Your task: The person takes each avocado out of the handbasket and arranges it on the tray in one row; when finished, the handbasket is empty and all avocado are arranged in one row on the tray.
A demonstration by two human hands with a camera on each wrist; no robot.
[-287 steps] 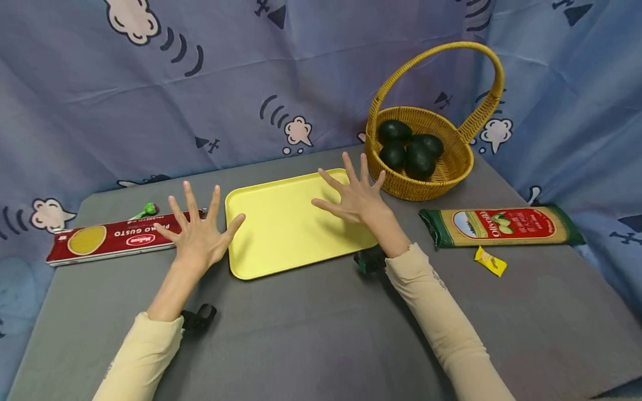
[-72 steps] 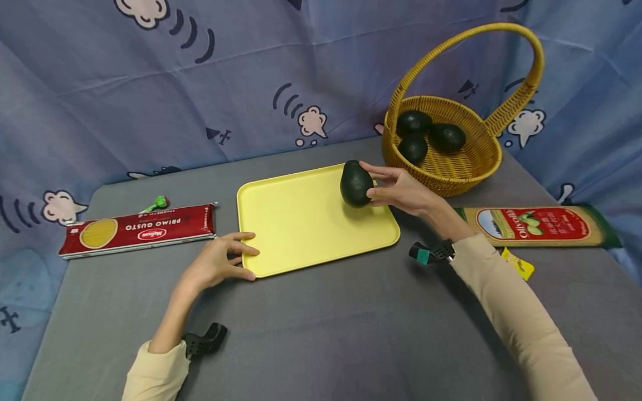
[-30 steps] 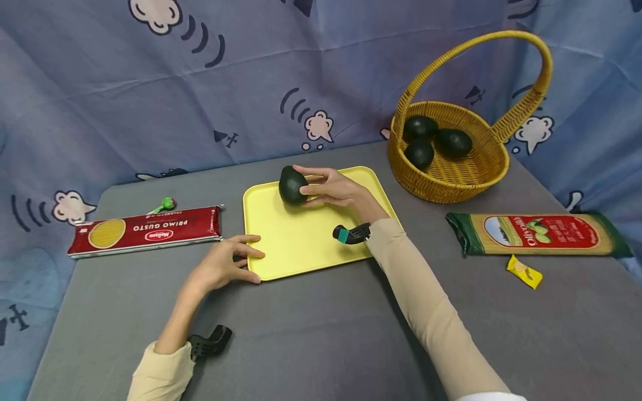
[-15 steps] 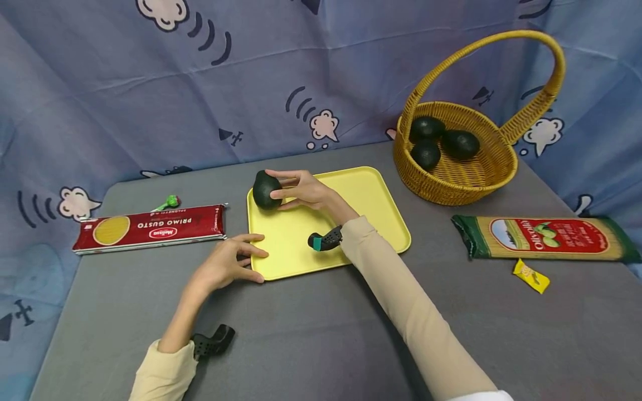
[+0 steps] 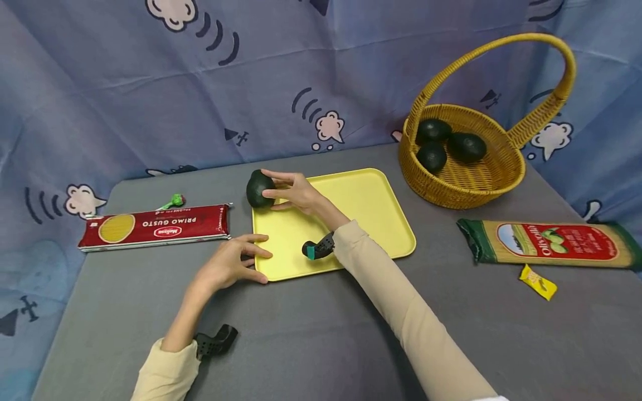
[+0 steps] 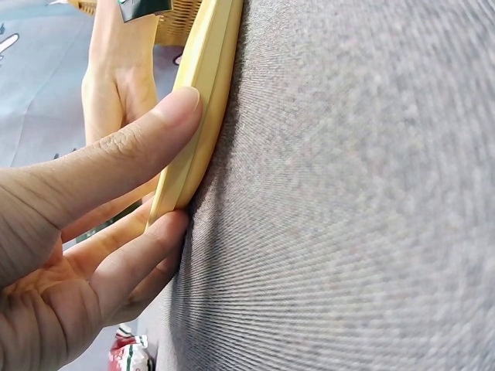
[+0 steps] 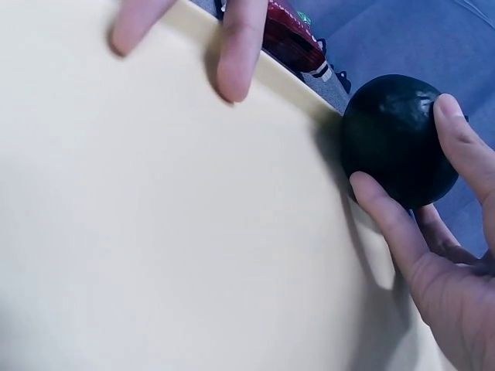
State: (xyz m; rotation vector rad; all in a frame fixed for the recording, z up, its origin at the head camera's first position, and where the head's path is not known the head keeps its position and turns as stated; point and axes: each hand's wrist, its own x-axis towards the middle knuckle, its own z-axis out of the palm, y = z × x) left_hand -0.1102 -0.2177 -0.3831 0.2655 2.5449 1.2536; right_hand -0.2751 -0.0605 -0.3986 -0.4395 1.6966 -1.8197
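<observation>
My right hand (image 5: 296, 195) grips a dark green avocado (image 5: 259, 189) between thumb and fingers at the far left corner of the yellow tray (image 5: 371, 223). In the right wrist view the avocado (image 7: 394, 139) overlaps the tray's rim, with the thumb on one side and fingers on the other. My left hand (image 5: 228, 264) holds the tray's near left corner. The left wrist view has its thumb (image 6: 182, 108) on the tray's outer edge and the other fingers bent around the corner. Three more avocados (image 5: 466, 147) lie in the yellow wicker basket (image 5: 461, 197).
Left of the tray lies a red spaghetti pack (image 5: 155, 227), with a green-wrapped lollipop (image 5: 175, 201) behind it. On the right are a green-ended pasta bag (image 5: 551, 243) and a small yellow packet (image 5: 538, 283). A patterned blue curtain (image 5: 281, 67) hangs behind the grey table.
Both hands were spread open at first. The right hand took an avocado from the basket and carried it left across the tray. The left hand took hold of the tray's corner and stayed there.
</observation>
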